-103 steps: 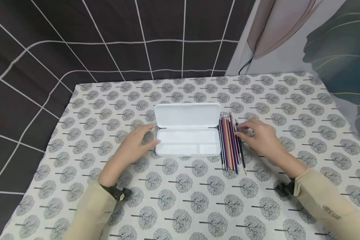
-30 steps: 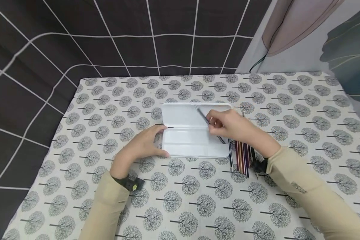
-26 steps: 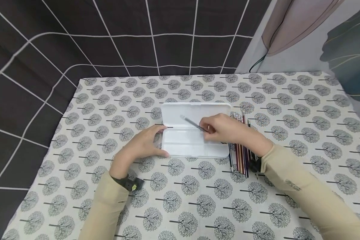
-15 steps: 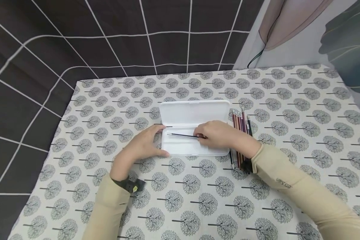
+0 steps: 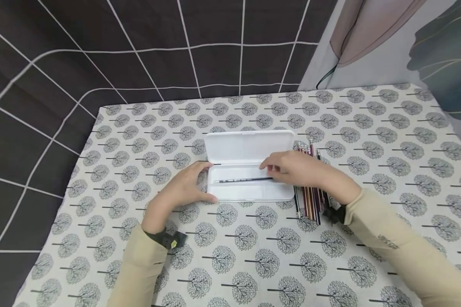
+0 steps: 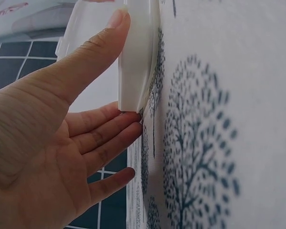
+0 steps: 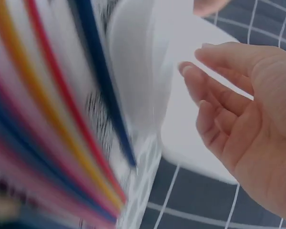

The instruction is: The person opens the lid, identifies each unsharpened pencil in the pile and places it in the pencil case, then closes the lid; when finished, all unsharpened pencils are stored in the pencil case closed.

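A tree-print cloth covers the counter (image 5: 253, 264). Lower left, the left hand (image 5: 184, 187) braces the case (image 5: 249, 147) with straight fingers. At centre, the pen (image 5: 242, 180) lies in the tray; the right hand (image 5: 299, 170), relaxed and empty, should lift clear without nudging it. The pencils (image 5: 311, 200) lie right.

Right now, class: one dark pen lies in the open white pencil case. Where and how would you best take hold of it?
Probably pinch the dark pen at mid-barrel from straight above. It lies flat along the pencil case tray, whose walls block a sideways approach. The left hand steadies the case's left end; the right hand hovers open over the pen's right end.
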`<state>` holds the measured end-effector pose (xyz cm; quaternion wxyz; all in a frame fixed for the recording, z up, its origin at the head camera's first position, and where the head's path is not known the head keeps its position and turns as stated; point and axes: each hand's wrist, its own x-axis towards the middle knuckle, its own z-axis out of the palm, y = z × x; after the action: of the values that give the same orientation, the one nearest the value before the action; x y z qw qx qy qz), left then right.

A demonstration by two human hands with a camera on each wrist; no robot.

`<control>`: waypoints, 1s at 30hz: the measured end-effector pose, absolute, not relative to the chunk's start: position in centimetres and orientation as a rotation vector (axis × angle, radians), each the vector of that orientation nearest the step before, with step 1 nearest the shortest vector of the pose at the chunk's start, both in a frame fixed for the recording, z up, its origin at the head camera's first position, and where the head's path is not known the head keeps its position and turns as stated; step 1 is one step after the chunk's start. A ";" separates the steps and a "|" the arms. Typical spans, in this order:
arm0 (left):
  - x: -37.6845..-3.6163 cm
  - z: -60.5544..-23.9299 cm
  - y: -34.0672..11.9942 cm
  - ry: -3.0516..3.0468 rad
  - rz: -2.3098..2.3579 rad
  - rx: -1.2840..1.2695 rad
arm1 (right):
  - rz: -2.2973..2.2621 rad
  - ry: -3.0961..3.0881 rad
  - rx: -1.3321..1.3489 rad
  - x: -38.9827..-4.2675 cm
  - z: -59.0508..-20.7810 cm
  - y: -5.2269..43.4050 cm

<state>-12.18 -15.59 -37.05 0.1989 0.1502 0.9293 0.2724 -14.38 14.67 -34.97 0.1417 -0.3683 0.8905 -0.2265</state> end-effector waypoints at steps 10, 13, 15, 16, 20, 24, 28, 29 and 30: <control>-12.1 -37.1 -15.7 2.594 0.791 0.446 | -0.803 2.810 -0.894 -12.8 -35.6 20.7; -12.2 -37.1 -15.7 2.591 0.799 0.438 | -0.802 2.855 -0.764 -12.1 -36.0 21.9; -12.2 -37.1 -15.7 2.593 0.801 0.437 | -0.788 2.846 -0.693 -11.7 -36.2 22.3; -12.2 -37.1 -15.8 2.594 0.803 0.440 | -0.778 2.842 -0.668 -11.6 -36.3 22.4; -12.1 -37.0 -15.8 2.593 0.794 0.445 | -0.754 2.822 -0.617 -11.3 -36.8 22.2; -12.2 -36.8 -15.7 2.601 0.768 0.435 | -0.751 2.820 -0.536 -11.6 -37.0 21.5; -12.2 -36.7 -15.6 2.605 0.762 0.425 | -0.741 2.776 -0.438 -11.9 -36.6 20.9; -12.1 -36.7 -15.6 2.602 0.761 0.425 | -0.729 2.759 -0.412 -12.0 -36.5 20.7; -12.1 -36.7 -15.6 2.599 0.759 0.427 | -0.722 2.740 -0.390 -12.0 -36.4 20.6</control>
<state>-12.08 -15.58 -36.73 0.1990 0.1525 0.9293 0.2712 -12.04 20.59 -36.43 0.1403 -0.1351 0.9485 -0.2500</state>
